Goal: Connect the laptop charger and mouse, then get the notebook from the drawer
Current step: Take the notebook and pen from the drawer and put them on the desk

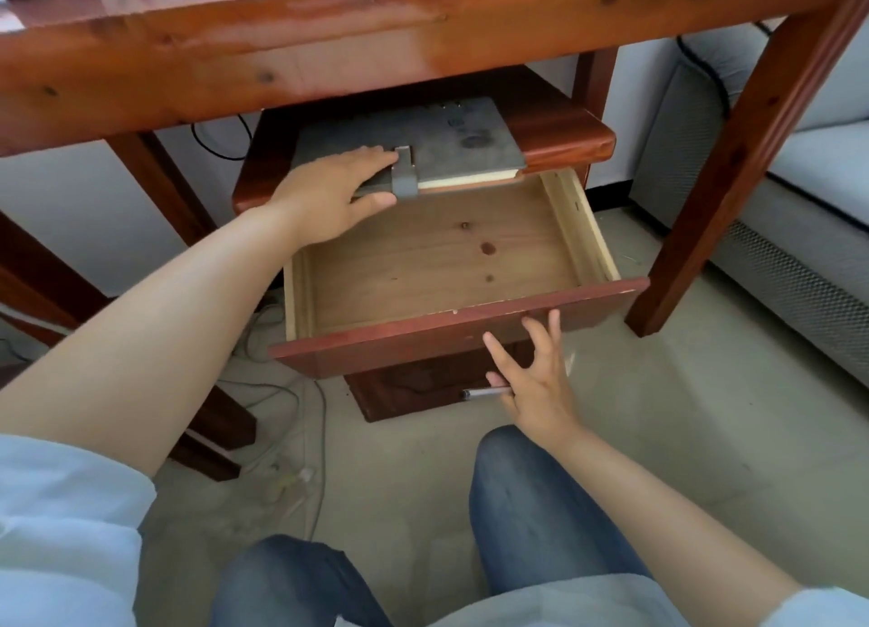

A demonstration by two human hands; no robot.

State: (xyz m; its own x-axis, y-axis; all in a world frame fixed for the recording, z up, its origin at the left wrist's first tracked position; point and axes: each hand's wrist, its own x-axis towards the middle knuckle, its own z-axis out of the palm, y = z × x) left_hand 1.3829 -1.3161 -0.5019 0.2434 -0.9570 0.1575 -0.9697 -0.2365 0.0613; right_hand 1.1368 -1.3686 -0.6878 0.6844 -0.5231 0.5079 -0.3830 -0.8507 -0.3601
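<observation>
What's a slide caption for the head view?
Left hand grips the grey notebook atop the cabinet, drawer open below; right hand, pen under thumb, at the drawer front.

Beneath the tabletop's [329, 29] front edge: notebook [451, 142] atop a cabinet [564, 132], near edge gripped by left hand [324, 193]. Just below, 1 open drawer [423, 259]. Before its front, right hand [541, 386] pinching a pen [479, 394]. Past the front right corner, a sofa [799, 193].

The pale floor [682, 462] carries a red-brown wooden desk [282, 52], a small cabinet [564, 132] under it and a grey sofa [823, 165] at the right. Loose cables [301, 405] lie left of the cabinet. A grey notebook [451, 142] sits on the cabinet's top.
</observation>
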